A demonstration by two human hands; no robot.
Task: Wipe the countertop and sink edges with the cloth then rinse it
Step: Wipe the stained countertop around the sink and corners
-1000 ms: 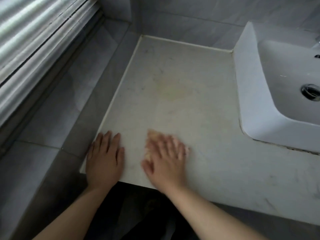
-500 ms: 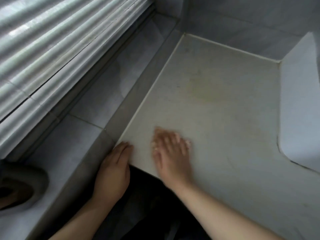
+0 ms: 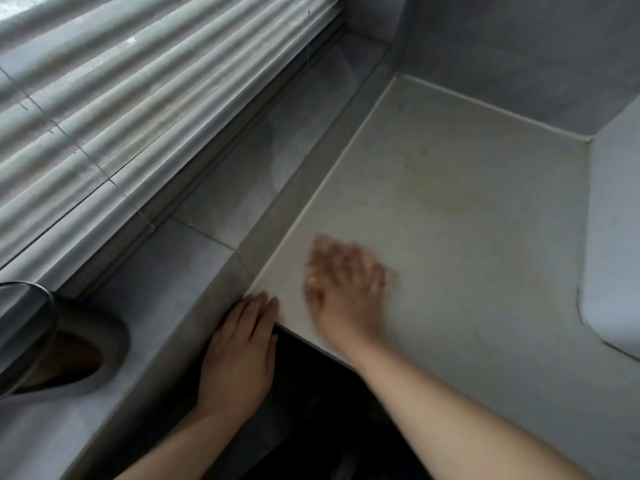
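My right hand [image 3: 346, 289] lies flat and motion-blurred on the pale countertop [image 3: 450, 202], near its front left corner. It presses down a thin pale cloth [image 3: 391, 277], of which only slivers show around the fingers. My left hand [image 3: 239, 355] rests at the counter's front left corner, fingers together over the edge, holding nothing. The white sink [image 3: 613, 237] shows only its outer wall at the right edge of the view. A faint yellowish stain [image 3: 436, 188] marks the counter behind my right hand.
A grey tiled ledge [image 3: 242, 185] runs along the counter's left side, a step lower, under white window blinds [image 3: 104, 116]. A grey bowl-shaped thing with a brown inside [image 3: 86, 358] and a dark curved bar [image 3: 31, 323] sit at the far left. Tiled walls close the back corner.
My view has swung left, so the sink basin and drain left the frame. My right hand slid forward and slightly right across the counter. My left hand moved to the counter's corner edge.
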